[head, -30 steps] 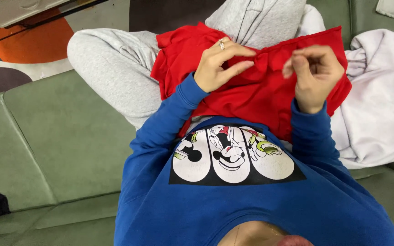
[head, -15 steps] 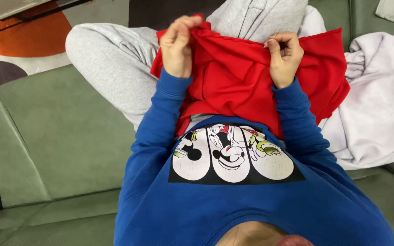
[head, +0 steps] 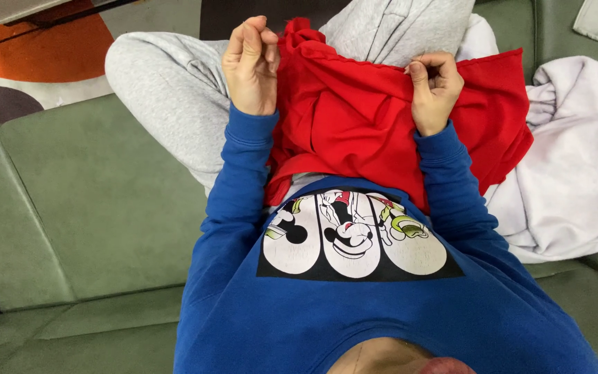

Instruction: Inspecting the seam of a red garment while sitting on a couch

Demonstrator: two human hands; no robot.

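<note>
You sit on a green sofa (head: 84, 208), a pale garment (head: 576, 159) heaped just beside you. The red cloth (head: 354, 118) lies across your lap; your left hand (head: 250, 66) and right hand (head: 436, 86) each keep a closed grip, pinching its upper edge.

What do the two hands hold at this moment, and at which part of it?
Both hands hold the red garment by its upper edge: the left hand pinches a bunched corner, the right hand grips the edge further along.
</note>
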